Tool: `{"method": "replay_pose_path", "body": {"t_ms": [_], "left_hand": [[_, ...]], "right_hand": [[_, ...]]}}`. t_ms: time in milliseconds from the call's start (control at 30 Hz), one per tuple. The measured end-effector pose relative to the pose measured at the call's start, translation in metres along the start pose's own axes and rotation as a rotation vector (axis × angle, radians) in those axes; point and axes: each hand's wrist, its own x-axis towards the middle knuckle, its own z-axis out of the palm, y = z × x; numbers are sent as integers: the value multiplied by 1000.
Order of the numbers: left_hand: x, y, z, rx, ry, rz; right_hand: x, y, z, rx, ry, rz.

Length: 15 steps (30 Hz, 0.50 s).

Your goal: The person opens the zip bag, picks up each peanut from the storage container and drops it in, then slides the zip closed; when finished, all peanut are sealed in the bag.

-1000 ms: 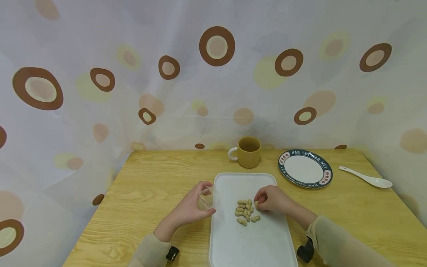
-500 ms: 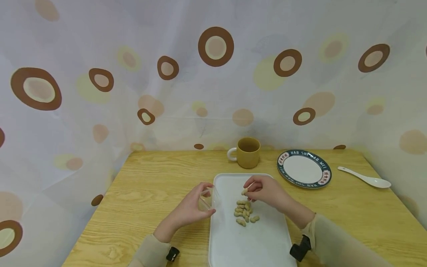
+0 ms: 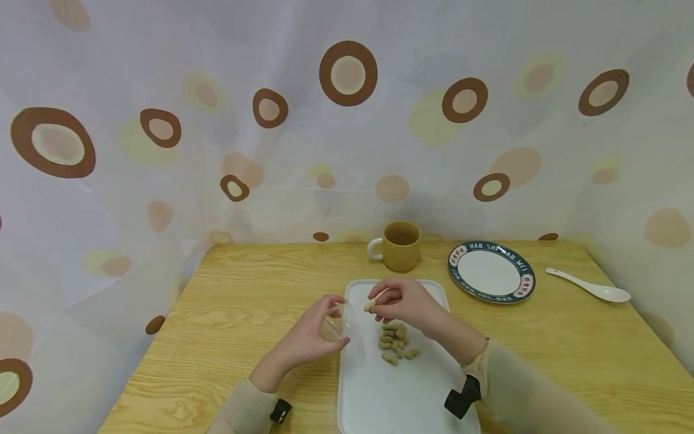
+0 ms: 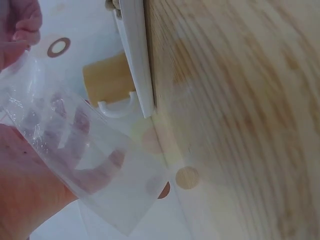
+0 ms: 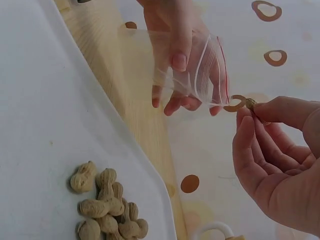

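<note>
My left hand holds a clear zip-seal bag over the tray's left edge, thumb on one side and fingers on the other. A red line runs along the bag's mouth, which faces the right hand. My right hand pinches a single peanut between thumb and fingertips, close to that mouth in the right wrist view. Below it, a small pile of unshelled peanuts lies on the white tray. Seen through the clear plastic in the left wrist view are the left fingers.
Behind the tray stands a mustard-yellow mug with a white handle. Further right lie a green-rimmed plate and a white spoon. The wooden table ends at a patterned curtain.
The right hand has lifted a peanut off the tray beside the pile and carried it left and up to the bag. The left hand has stayed in place with the bag.
</note>
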Motion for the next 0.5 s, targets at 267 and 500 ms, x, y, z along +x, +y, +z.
{"method": "replay_pose_path", "body": {"t_ms": [267,500], "left_hand": [[0,1,1,3,-19,7],[-1,2,1,10,-27,21]], "right_hand": [[4,-14,19,16,-69,-57],[5,-21,28,-7,-121,-98]]}}
